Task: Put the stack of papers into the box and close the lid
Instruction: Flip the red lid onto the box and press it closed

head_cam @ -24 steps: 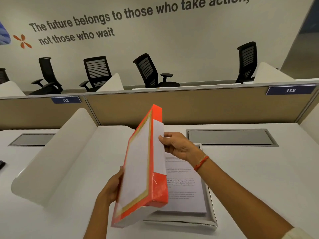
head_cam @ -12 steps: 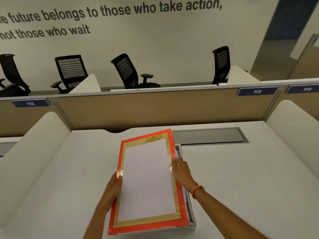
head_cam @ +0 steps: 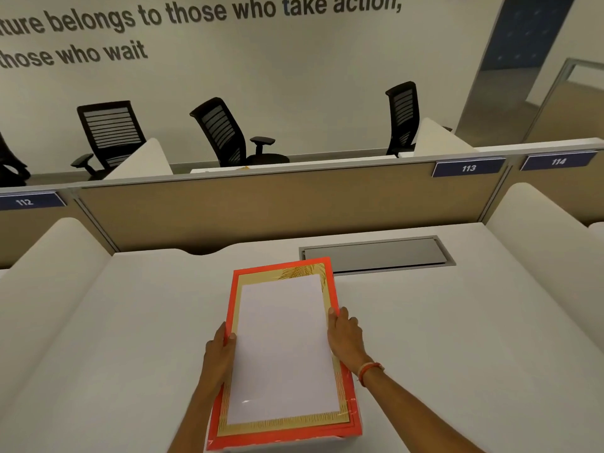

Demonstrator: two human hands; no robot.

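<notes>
We stood in an open-plan office: a white desk [head_cam: 457,338] met a tan partition [head_cam: 261,210] carrying numbered plates 112 [head_cam: 24,202], 113 [head_cam: 468,168] and 114 [head_cam: 558,162], black mesh chairs [head_cam: 225,132] lined the upper frame, and a motivational slogan [head_cam: 196,14] ran across the wall.

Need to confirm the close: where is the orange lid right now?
In the head view the orange lid lies flat at bottom centre of the white desk, just near of the grey cable hatch, held between the left hand and right hand.
</notes>
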